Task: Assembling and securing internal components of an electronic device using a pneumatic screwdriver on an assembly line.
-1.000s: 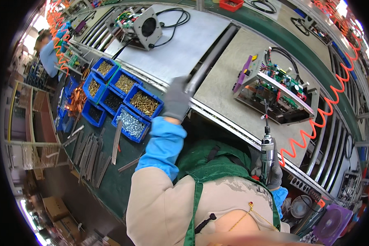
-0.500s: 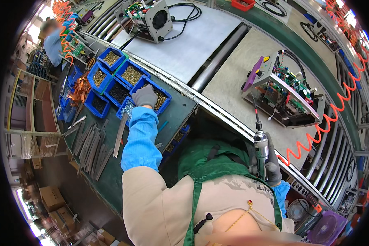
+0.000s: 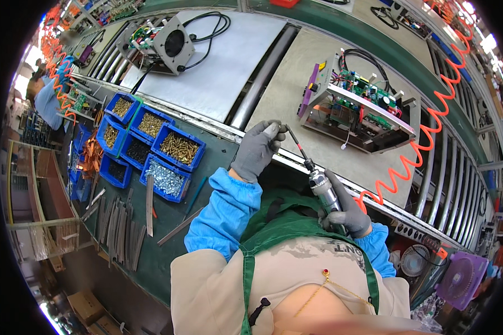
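My right hand [image 3: 351, 211], in a grey glove, grips a silver pneumatic screwdriver [image 3: 323, 187] from which a long thin bit points up and to the left. At the tip of that bit are the pinched fingers of my left hand [image 3: 254, 152], also gloved in grey. Whatever sits between those fingertips is too small to make out. To the left stand blue bins of small fasteners: one of brass-coloured screws [image 3: 179, 151], one of silver screws [image 3: 164, 178] and others. An open electronic unit [image 3: 360, 106] with a purple front panel and green boards lies beyond the screwdriver.
A coiled orange air hose [image 3: 425, 148] runs down on the right. Another open unit with a fan [image 3: 174, 43] stands on the far metal plate [image 3: 237, 42]. Metal strips [image 3: 120, 229] lie on the green bench [image 3: 167, 262]. Rollers [image 3: 451, 195] line the right side.
My left hand has come out of the brass-coloured screws bin and moved right to the bit's tip. The screwdriver has tilted leftward toward it. The whole view has shifted somewhat.
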The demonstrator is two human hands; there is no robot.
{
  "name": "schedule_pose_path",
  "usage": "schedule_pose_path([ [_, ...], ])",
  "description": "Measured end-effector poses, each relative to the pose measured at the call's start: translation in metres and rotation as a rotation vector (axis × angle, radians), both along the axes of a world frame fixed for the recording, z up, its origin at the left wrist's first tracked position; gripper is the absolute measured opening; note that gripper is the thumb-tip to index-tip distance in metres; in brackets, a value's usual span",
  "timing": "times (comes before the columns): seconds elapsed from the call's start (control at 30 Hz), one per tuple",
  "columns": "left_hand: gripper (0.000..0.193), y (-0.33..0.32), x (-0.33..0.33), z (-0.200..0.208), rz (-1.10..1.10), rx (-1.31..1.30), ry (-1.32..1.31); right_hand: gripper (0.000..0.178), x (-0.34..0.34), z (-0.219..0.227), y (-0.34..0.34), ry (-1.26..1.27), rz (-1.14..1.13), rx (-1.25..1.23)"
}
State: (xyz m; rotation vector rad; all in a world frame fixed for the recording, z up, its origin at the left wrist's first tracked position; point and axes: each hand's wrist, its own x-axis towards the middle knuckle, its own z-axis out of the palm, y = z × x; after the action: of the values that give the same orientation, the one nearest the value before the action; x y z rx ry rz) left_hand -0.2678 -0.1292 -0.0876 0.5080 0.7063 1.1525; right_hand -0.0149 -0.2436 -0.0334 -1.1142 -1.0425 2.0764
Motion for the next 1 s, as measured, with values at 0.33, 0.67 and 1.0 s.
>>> schedule_pose_path([
  [0.33, 0.021, 0.020, 0.025, 0.017, -0.113, -0.033, 0.244, 0.107, 0.015, 0.001, -0.006, -0.030, -0.022, -0.002],
  [0.67, 0.027, 0.019, 0.001, 0.014, -0.273, 0.130, 0.330, 0.116, 0.007, -0.005, -0.005, 0.068, -0.038, -0.097],
  [1.0, 0.018, -0.088, -0.207, -0.024, 0.180, -0.399, 2.370, 0.117, 0.003, -0.007, 0.003, 0.096, -0.243, -0.009],
])
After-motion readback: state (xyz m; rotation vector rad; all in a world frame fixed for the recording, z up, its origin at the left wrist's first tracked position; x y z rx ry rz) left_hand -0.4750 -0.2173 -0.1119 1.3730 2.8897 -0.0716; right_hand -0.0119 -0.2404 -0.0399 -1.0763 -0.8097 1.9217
